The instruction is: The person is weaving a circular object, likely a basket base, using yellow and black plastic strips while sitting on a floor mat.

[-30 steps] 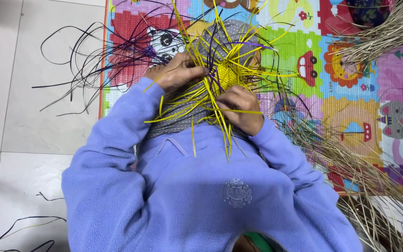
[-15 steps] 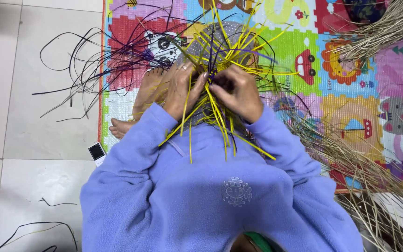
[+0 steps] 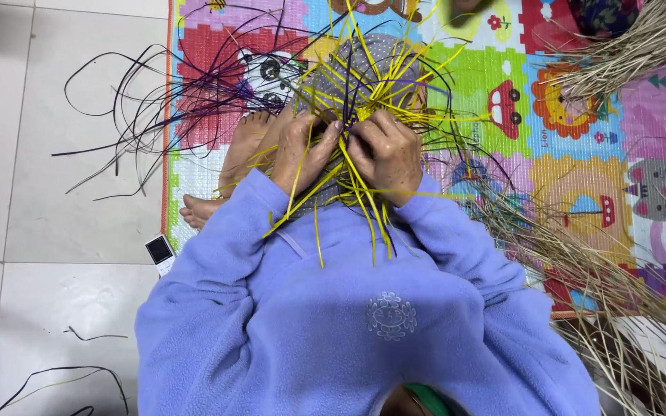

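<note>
My left hand and my right hand sit close together on my lap, both closed on a bundle of yellow weaving strips mixed with dark purple strips. The yellow strips fan upward and also hang down over my lilac sweater. The purple strips spread out to the left over the mat and floor. My bare feet show just left of my left hand. What the fingers pinch exactly is hidden among the strips.
A colourful foam play mat lies under the work. Piles of dry tan straw lie at right and top right. A small phone rests on the white tiled floor at left, with loose dark strips nearby.
My hands have come together at the middle of the bundle; the left hand moved right and down. The view shifted, so my feet and the phone now show.
</note>
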